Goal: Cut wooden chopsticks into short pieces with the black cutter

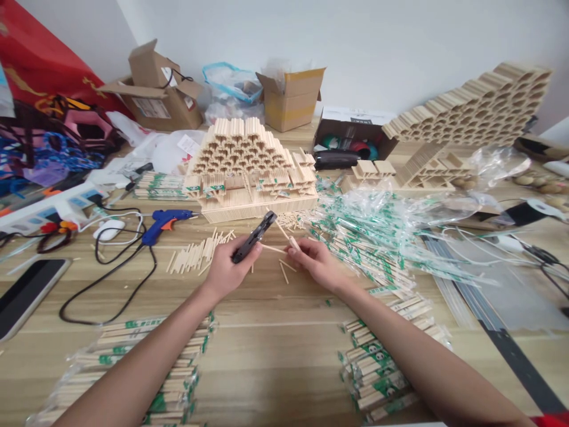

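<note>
Closest to the camera are two batches of wrapped chopsticks, one at lower left [95, 359] and one at lower right [377, 362], with a forearm stretched over each. Mid-frame, the left hand [231, 264] has its fingers wrapped round a black hand tool [255, 237], tip angled up and to the right. The right hand [315, 261], just right of centre, is pinching a couple of thin wooden sticks [281, 229] in its fingers, ends pointing at the tool; can't tell if they're touching it. A few short bits lie on the surface [275, 332] just below, and a pile of cut pieces [195, 255] sits left of the left hand. Blue glue gun [166, 222] further left, phone [31, 293] at the left edge. Right behind the hands there's a honeycomb-looking stick structure [258, 207], plus a messy heap of wrappers [368, 228] right of centre.
</note>
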{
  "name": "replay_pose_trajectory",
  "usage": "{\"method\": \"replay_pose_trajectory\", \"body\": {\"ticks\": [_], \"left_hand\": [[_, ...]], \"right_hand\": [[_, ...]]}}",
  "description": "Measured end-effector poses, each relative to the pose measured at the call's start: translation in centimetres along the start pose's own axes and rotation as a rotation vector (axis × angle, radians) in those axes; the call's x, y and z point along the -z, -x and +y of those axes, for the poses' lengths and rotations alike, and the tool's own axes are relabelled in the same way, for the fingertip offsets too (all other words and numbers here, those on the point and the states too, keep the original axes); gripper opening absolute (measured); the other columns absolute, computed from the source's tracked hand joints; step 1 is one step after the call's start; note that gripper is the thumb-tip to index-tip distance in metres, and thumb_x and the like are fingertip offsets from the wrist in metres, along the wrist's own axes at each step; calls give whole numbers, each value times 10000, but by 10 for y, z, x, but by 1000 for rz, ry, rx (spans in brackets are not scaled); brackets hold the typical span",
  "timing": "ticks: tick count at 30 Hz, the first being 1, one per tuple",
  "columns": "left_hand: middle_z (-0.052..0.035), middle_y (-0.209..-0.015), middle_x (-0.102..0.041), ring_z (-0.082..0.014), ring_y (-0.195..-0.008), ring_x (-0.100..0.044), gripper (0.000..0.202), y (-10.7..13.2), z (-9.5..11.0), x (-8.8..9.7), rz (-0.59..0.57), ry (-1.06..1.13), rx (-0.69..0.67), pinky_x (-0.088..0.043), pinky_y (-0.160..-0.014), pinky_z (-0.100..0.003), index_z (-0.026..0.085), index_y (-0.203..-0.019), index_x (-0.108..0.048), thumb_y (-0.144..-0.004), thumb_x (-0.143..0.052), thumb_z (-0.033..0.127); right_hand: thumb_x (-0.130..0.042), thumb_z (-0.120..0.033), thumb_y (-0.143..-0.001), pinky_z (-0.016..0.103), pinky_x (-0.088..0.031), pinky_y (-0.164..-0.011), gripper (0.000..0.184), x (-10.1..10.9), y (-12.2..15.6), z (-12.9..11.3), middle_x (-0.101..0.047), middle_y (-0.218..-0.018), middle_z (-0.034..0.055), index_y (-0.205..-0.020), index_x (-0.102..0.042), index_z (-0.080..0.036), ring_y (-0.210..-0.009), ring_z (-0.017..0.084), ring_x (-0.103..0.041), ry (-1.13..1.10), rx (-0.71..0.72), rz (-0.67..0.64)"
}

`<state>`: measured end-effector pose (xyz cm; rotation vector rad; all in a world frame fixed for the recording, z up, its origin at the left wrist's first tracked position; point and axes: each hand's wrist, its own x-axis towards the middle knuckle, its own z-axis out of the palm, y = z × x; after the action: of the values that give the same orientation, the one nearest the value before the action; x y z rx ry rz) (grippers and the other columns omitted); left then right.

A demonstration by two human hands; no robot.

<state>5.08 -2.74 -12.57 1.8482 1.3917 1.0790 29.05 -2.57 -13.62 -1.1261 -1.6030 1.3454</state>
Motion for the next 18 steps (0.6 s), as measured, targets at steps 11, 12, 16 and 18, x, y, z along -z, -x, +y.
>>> {"method": "replay_pose_trajectory", "body": {"ticks": [11, 12, 16, 18], "left_hand": [[36, -616, -531, -104, -568, -466, 255, -1, 1, 3, 230, 59, 40, -381, -569, -236, 172, -799, -696, -880, -675, 413], [35, -617, -530, -104, -572, -464, 253, -1, 1, 2, 222, 46, 33, -380, -570, -235, 172, -797, -696, -878, -675, 411], [34, -623, -535, -106, -578, -465, 247, -1, -1, 3, 214, 21, 36, -383, -571, -232, 172, -798, -695, -877, -667, 404], [32, -624, -539, -108, -574, -466, 249, -2, -2, 3, 215, 16, 48, -388, -571, -233, 172, -801, -693, -879, -660, 406]], "right_hand": [[-559, -412, -1018, 302, -412, -625, 273, -3, 3, 7, -678, -816, 44, -1036, -733, -202, -678, 177, -554, 352, 235, 126], [-555, -406, -1022, 302, -415, -622, 273, -3, 4, 7, -676, -813, 45, -1036, -733, -200, -672, 175, -553, 364, 251, 126], [-558, -401, -1030, 306, -436, -632, 279, -3, 5, 5, -663, -792, 43, -1067, -741, -194, -661, 172, -557, 401, 289, 134], [-579, -387, -1026, 314, -467, -671, 273, -3, 5, 4, -684, -831, 50, -1137, -738, -195, -698, 181, -594, 409, 307, 122]]}}
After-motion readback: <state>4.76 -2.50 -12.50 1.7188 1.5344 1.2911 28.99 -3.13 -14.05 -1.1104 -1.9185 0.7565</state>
